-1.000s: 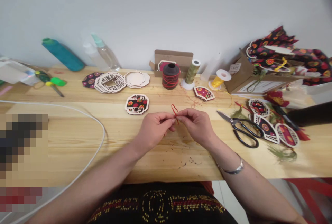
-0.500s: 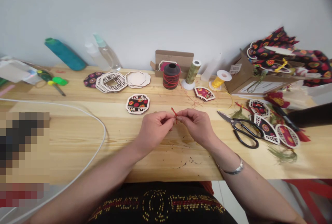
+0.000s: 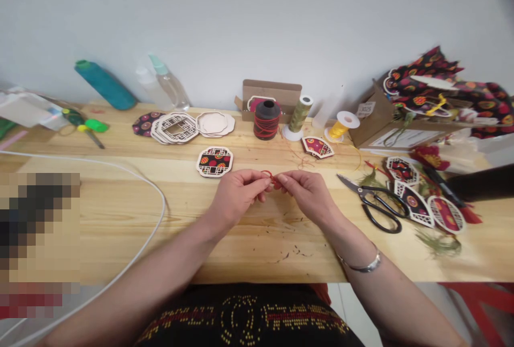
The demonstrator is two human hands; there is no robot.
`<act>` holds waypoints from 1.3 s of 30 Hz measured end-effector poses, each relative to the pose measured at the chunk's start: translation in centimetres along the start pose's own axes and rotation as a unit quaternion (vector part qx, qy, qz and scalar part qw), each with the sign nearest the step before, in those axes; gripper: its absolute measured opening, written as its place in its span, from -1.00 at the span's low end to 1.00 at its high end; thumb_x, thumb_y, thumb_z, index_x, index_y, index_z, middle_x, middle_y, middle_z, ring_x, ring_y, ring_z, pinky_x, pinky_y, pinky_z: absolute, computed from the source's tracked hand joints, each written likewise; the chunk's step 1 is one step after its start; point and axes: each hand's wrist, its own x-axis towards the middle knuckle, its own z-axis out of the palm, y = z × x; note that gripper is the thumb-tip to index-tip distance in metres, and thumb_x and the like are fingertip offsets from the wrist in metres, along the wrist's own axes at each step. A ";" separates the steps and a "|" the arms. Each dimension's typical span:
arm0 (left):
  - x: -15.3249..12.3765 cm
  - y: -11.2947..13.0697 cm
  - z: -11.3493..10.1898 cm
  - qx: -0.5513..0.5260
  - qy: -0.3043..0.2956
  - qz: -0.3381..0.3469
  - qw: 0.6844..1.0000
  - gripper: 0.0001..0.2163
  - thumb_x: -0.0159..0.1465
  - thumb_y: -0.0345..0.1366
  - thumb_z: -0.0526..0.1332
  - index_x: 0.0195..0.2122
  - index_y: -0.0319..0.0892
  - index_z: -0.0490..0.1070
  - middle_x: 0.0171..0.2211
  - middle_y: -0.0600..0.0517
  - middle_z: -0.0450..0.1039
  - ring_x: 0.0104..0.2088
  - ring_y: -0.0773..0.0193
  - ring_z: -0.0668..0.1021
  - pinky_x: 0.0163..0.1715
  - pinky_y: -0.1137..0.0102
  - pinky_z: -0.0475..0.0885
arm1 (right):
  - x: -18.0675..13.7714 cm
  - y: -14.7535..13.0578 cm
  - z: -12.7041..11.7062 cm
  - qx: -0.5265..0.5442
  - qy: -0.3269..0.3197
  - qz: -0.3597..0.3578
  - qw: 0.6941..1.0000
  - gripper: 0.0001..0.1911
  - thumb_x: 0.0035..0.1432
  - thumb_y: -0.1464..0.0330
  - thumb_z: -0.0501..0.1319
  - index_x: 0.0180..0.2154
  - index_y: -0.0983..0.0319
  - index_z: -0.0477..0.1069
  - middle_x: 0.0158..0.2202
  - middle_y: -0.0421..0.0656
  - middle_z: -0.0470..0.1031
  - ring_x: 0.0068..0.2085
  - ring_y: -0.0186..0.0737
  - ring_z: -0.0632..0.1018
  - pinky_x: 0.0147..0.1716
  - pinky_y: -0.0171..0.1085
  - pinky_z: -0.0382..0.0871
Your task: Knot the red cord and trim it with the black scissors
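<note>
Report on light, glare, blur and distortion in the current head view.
Head view: light is soft, with a faint shadow beside the white cable; head view: a bright glint on the silvery bracelet; head view: the red cord between left hand and right hand is too small and soft to trace; head view: coarse pixelation lower left, darkened upper-right corner.

Site: craft workspace; home or commercial workshop, cannot tell. Evidence: pale wooden worktable [image 3: 180,200]. Landmark: black spool wound with dark red cord [image 3: 267,125]. Right of spool, in order: upright olive-green ribbon roll [image 3: 299,117], white reel of yellow thread [image 3: 338,130], brown cardboard box [image 3: 364,125] heaped with patterned black fabric [image 3: 425,73]. Nearer, right of spool: black-handled metal scissors [image 3: 364,191]. Left of spool: stacked pale fretwork frames [image 3: 164,125].
</note>
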 end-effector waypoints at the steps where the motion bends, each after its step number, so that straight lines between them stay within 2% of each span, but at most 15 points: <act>1: 0.0 0.0 0.0 -0.005 -0.002 -0.002 1.000 -0.92 0.03 -0.34 0.30 -0.53 -0.24 0.51 -0.55 0.04 0.50 -0.65 0.48 0.39 -0.68 0.53 0.15 | 0.0 -0.1 0.0 0.006 -0.006 0.013 1.000 -0.76 0.10 0.27 0.18 -0.41 0.29 0.53 -0.46 -0.14 0.55 -0.46 -0.35 0.42 -0.41 -0.32 0.28; 5: 0.0 -0.2 -0.2 -0.030 -0.020 -0.013 0.999 -0.91 0.02 -0.33 0.31 -0.54 -0.25 0.51 -0.56 0.05 0.50 -0.66 0.50 0.38 -0.68 0.55 0.13 | 0.1 -0.1 -0.1 0.046 -0.017 0.045 0.998 -0.77 0.07 0.27 0.21 -0.42 0.30 0.54 -0.47 -0.15 0.54 -0.46 -0.36 0.40 -0.41 -0.31 0.27; 11: 0.2 -0.3 -0.4 -0.077 -0.072 -0.052 0.993 -0.90 0.01 -0.32 0.32 -0.49 -0.25 0.51 -0.57 0.05 0.49 -0.68 0.51 0.36 -0.70 0.55 0.07 | 0.3 0.2 -0.2 0.138 -0.021 0.054 0.989 -0.74 -0.04 0.31 0.31 -0.25 0.25 0.54 -0.36 -0.16 0.58 -0.43 -0.38 0.44 -0.38 -0.31 0.30; 19: 0.0 0.1 -0.5 -0.117 -0.142 -0.122 0.975 -0.91 -0.01 -0.33 0.33 -0.52 -0.25 0.50 -0.59 0.04 0.47 -0.68 0.53 0.32 -0.71 0.55 -0.01 | 0.3 0.5 -0.2 0.267 -0.047 0.091 0.958 -0.74 -0.18 0.29 0.41 -0.35 0.22 0.56 -0.46 -0.20 0.55 -0.49 -0.42 0.40 -0.48 -0.36 0.26; 26: 0.0 0.1 -0.5 -0.157 -0.161 -0.143 0.964 -0.91 -0.02 -0.36 0.35 -0.52 -0.27 0.51 -0.59 0.03 0.46 -0.69 0.56 0.31 -0.72 0.58 -0.04 | 0.3 0.5 -0.3 0.277 -0.049 0.058 0.958 -0.82 -0.18 0.31 0.42 -0.49 0.24 0.51 -0.56 -0.27 0.45 -0.53 -0.45 0.35 -0.50 -0.37 0.22; 30: 0.2 0.1 -0.5 -0.174 -0.154 -0.149 0.961 -0.90 -0.04 -0.37 0.36 -0.50 -0.28 0.51 -0.60 0.03 0.46 -0.70 0.56 0.31 -0.73 0.60 -0.05 | 0.3 0.3 -0.3 0.250 -0.044 0.043 0.966 -0.80 -0.14 0.29 0.40 -0.49 0.26 0.47 -0.58 -0.29 0.41 -0.54 -0.45 0.34 -0.51 -0.37 0.21; 39: 0.1 0.2 -0.4 -0.187 -0.137 -0.138 0.963 -0.90 -0.04 -0.37 0.36 -0.51 -0.29 0.51 -0.60 0.04 0.44 -0.70 0.58 0.29 -0.75 0.60 -0.03 | 0.2 0.1 -0.3 0.235 -0.046 0.044 0.970 -0.80 -0.12 0.28 0.38 -0.48 0.26 0.47 -0.53 -0.24 0.47 -0.50 -0.42 0.37 -0.47 -0.35 0.22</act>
